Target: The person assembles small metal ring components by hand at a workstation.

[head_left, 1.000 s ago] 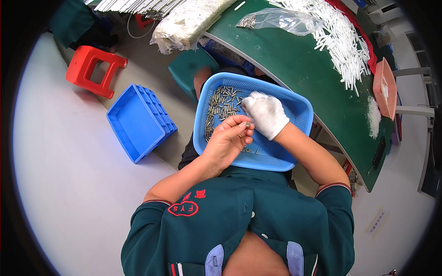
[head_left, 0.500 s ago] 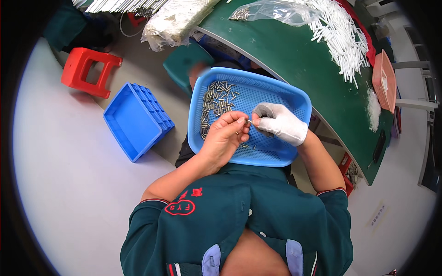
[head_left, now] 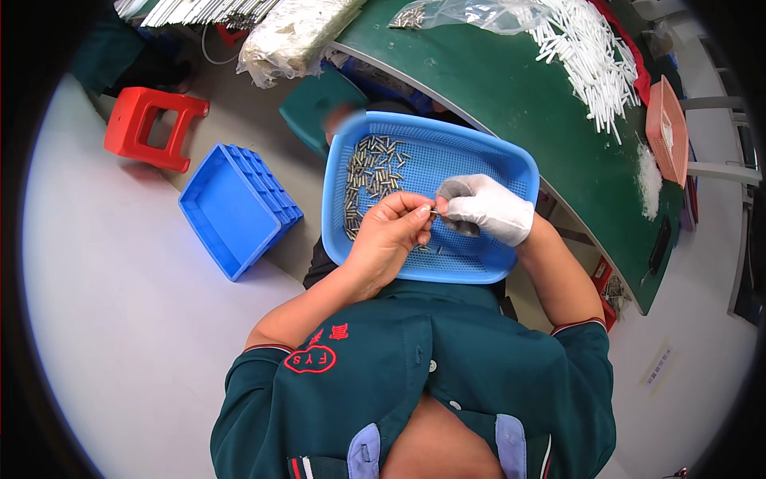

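Bare, my left hand (head_left: 389, 233) pinches a small, thin metal pin (head_left: 434, 211) between thumb and fingertips. My right hand (head_left: 491, 210), in a white glove with bare fingertips, is closed at the pin's other end, and the fingertips of both hands nearly meet. They are above a blue perforated plastic basket (head_left: 459, 276). Many short metal pins (head_left: 372, 166) lie loose along the basket's left side, and a few show beneath my hands. Fingers partly hide the held pin, so its exact shape is unclear.
At the right stands a green table (head_left: 471, 76) with a heap of white sticks (head_left: 586, 60), a clear plastic bag (head_left: 479, 14) and a pink basket (head_left: 667, 132). Left of me are stacked blue crates (head_left: 235, 211) and a red stool (head_left: 152, 128). Another person's hand (head_left: 343, 118) is near the basket's far-left corner.
My fingertips have shifted slightly around the pin, which shows less plainly now. The basket sits a little farther up and left in view. Both hands stay pinched together.
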